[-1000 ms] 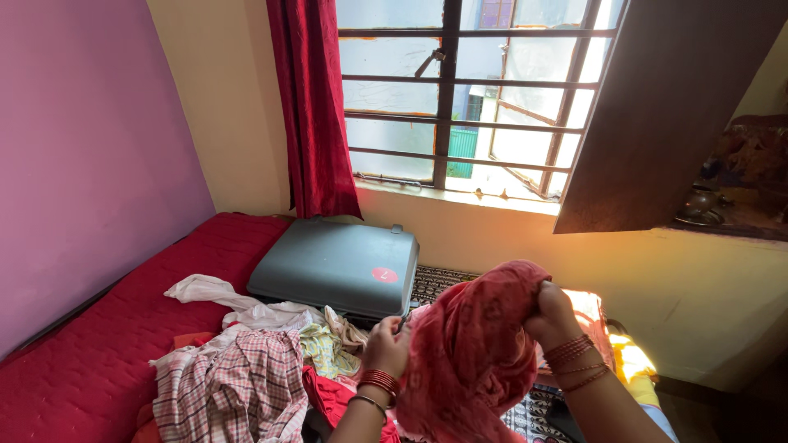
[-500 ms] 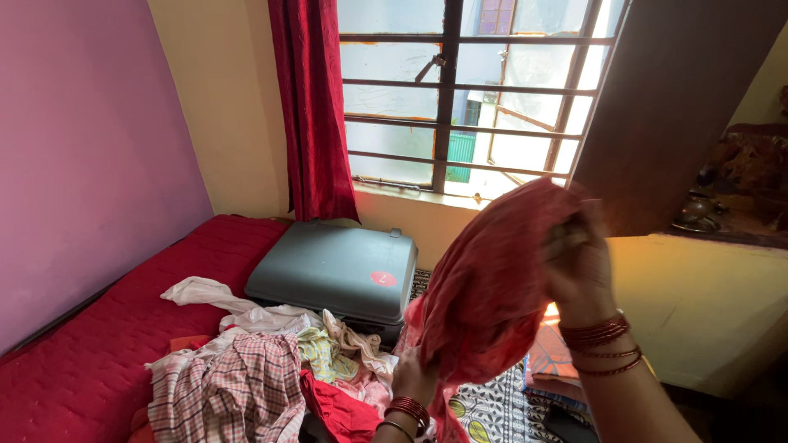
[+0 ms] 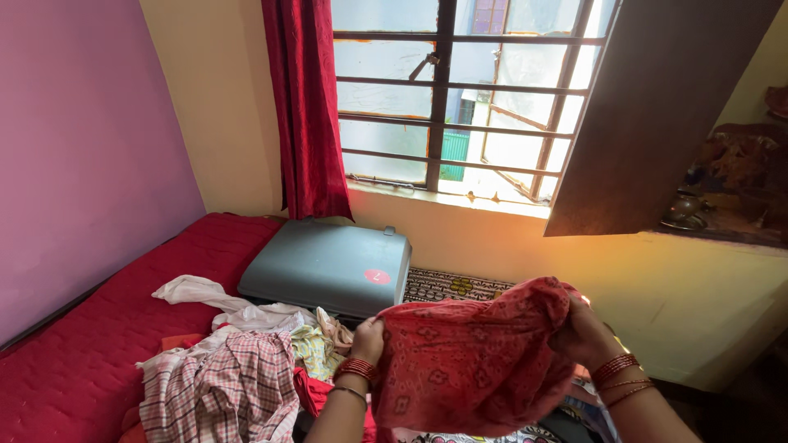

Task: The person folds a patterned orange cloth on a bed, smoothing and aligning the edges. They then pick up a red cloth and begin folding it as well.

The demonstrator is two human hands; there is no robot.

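Observation:
Both my hands hold a red patterned cloth (image 3: 468, 361) spread between them above the bed. My left hand (image 3: 367, 338) grips its left edge, and my right hand (image 3: 584, 332) grips its right edge, partly wrapped in the fabric. Red bangles sit on both wrists. Below and to the left lies a heap of clothes: a plaid shirt (image 3: 226, 385), a white garment (image 3: 205, 291) and a pale printed piece (image 3: 316, 344).
A grey hard suitcase (image 3: 328, 267) lies shut on the red quilted bed (image 3: 90, 344) under the barred window (image 3: 443, 98). A red curtain (image 3: 308, 107) hangs left of it. A dark wooden shutter (image 3: 657, 115) stands open at right, beside a shelf with small vessels (image 3: 685, 209).
My right hand has come down from its raised position, and the red cloth is now stretched wide and level between both hands instead of hanging from the right.

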